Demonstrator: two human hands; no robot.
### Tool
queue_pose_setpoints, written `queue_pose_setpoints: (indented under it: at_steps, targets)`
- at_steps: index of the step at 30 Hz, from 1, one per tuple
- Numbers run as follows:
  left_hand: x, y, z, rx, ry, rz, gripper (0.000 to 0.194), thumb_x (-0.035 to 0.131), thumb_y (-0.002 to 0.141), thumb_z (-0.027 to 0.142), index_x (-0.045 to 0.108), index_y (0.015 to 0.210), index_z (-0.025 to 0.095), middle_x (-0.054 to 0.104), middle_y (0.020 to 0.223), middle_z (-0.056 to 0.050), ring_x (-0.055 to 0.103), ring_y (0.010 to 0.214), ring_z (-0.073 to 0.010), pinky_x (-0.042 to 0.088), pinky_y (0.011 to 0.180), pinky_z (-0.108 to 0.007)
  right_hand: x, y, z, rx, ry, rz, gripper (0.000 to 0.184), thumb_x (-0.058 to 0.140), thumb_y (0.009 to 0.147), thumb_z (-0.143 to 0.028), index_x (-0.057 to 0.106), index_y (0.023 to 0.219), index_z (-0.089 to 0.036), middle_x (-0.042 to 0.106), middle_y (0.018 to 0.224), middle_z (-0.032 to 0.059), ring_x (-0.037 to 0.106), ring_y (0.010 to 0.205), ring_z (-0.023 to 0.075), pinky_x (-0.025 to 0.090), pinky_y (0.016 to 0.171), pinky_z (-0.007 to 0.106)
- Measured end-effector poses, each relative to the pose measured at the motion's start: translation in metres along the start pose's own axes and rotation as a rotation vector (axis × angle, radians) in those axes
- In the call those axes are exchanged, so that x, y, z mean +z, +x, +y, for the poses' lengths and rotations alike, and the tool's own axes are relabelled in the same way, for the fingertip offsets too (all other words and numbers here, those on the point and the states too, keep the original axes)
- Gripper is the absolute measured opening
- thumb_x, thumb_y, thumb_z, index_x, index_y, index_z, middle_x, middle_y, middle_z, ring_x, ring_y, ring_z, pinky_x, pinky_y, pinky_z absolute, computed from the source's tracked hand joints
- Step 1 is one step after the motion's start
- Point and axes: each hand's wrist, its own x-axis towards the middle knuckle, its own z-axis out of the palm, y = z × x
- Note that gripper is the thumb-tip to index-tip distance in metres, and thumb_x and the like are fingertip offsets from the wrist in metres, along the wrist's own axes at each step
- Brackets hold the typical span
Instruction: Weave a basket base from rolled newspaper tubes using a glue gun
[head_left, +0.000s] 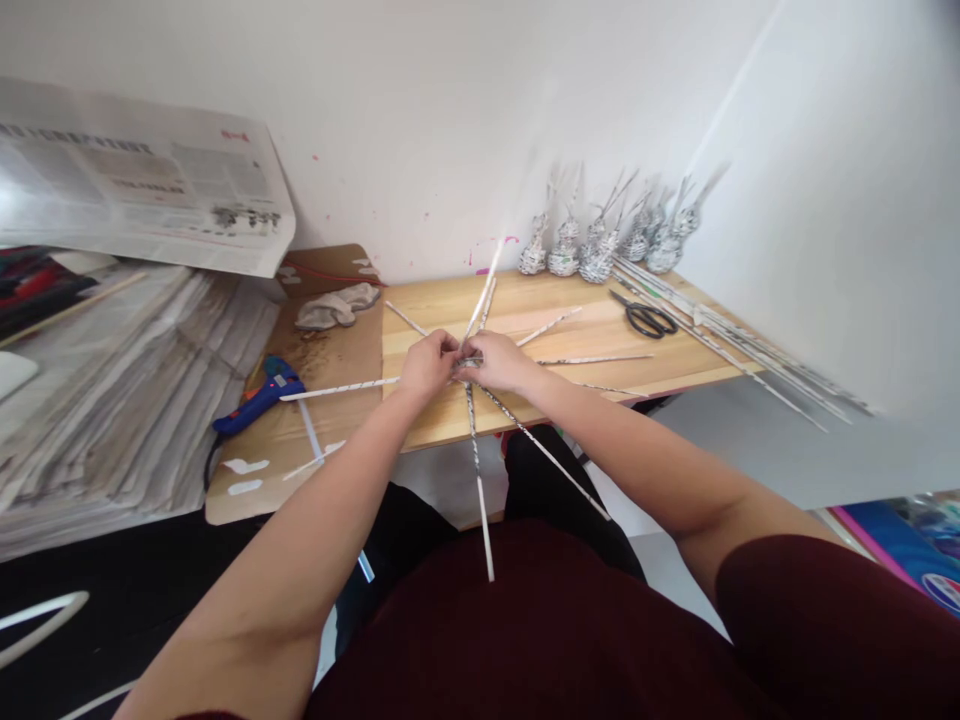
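Thin rolled newspaper sticks (pixel 474 440) spread out like spokes from a small woven centre (pixel 469 362) above the wooden board. My left hand (pixel 430 362) pinches the left side of that centre, its fingers closed on the paper sticks. On the other side my right hand (pixel 495 360) is closed too, thumb and fingertips gripping the weave close to the left fingertips. One white paper stick (pixel 486 285) rises from between the hands toward the wall. Other spokes reach left, right and down past the board's front edge. The exact finger contact is partly hidden.
Black scissors (pixel 649 318) and spare paper sticks (pixel 735 350) lie at the right. Several woven gourd shapes (pixel 564 250) stand by the wall. At the left are a blue glue gun (pixel 262 395), gloves (pixel 337 305) on cardboard, and a tall newspaper stack (pixel 150 380).
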Motion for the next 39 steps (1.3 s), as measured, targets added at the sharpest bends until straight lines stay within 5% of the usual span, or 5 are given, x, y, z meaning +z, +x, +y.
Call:
queue_pose_setpoints:
  at_steps: [11,16,22,39]
  targets:
    - [0.012,-0.007,0.001,0.108,0.177,0.091,0.007,0.059,0.083,0.017,0.064,0.087,0.020,0.071,0.089,-0.006,0.062,0.091,-0.0218,0.046,0.082,-0.031,-0.003,-0.007,0.002,-0.004,-0.011,0.100,0.031,0.081,0.072,-0.041,0.075,0.086,-0.014,0.070,0.090,0.0088,0.062,0.089,0.0221,0.045,0.080,0.031]
    - [0.015,-0.009,0.002,0.098,0.257,0.114,0.013,0.060,0.086,0.019,0.064,0.098,0.022,0.070,0.093,-0.006,0.062,0.092,-0.0215,0.046,0.081,-0.030,-0.010,-0.013,0.019,0.034,0.017,0.111,0.006,0.072,0.082,-0.021,0.075,0.085,-0.016,0.069,0.091,0.0073,0.062,0.083,0.0169,0.045,0.081,0.028]
    - [0.018,-0.010,-0.002,0.231,0.416,0.070,0.016,0.054,0.092,0.024,0.069,0.093,0.020,0.072,0.091,-0.009,0.062,0.094,-0.0252,0.046,0.084,-0.034,-0.019,-0.013,0.023,0.046,-0.052,0.046,0.015,0.062,0.086,-0.012,0.075,0.088,-0.018,0.074,0.092,0.0056,0.065,0.088,0.0182,0.045,0.083,0.027]
    - [0.021,-0.016,-0.016,0.414,0.338,0.074,0.030,0.045,0.093,0.020,0.072,0.106,0.019,0.064,0.106,-0.010,0.056,0.102,-0.0232,0.045,0.094,-0.036,-0.024,-0.010,0.029,-0.033,-0.102,-0.016,0.022,0.056,0.088,-0.011,0.074,0.099,-0.018,0.075,0.100,0.0058,0.066,0.094,0.0186,0.045,0.084,0.027]
